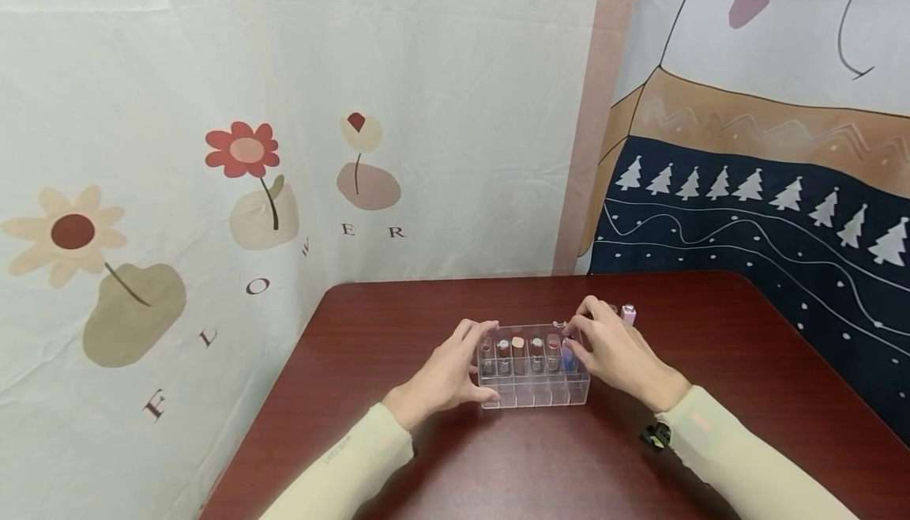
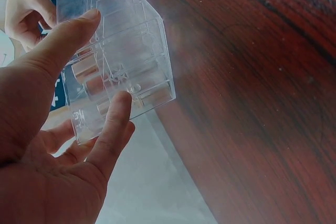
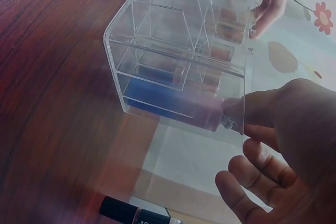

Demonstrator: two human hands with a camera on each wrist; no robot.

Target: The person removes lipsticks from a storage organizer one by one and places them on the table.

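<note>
Beyond right hand (image 1: 615,352), pink tube (image 1: 629,314).

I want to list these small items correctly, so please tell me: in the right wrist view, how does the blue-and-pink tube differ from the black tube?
Colour: the blue-and-pink tube has a blue lower part and a pink top, while the black tube is mainly dark.
Place: the first is inside the clear organizer; the second is outside it.
Contact: the right grip pinches the first, not the second.
Both are narrow.
</note>
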